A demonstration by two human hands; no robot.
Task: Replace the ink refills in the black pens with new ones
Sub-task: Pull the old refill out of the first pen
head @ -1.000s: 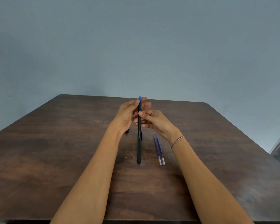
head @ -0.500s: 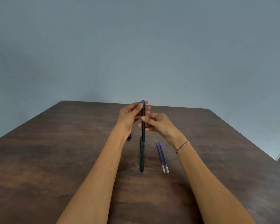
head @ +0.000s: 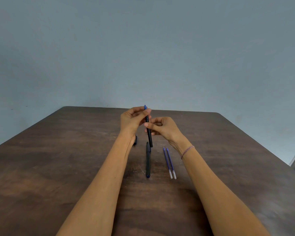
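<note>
Two black pens: the held pen [head: 150,139] is up above the table [head: 58,167], the left hand [head: 132,120] pinching its blue-tipped top, the right hand [head: 164,127] pinching its barrel; the second pen [head: 148,161] lies flat just beneath; two blue refills [head: 167,162] lie side by side beside it; one small black piece [head: 135,140] sits by the left wrist; the held pen, nearly upright before, now leans.

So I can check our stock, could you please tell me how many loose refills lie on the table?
2, side by side right of the lying pen: left refill, right refill. Others may be hidden.
</note>
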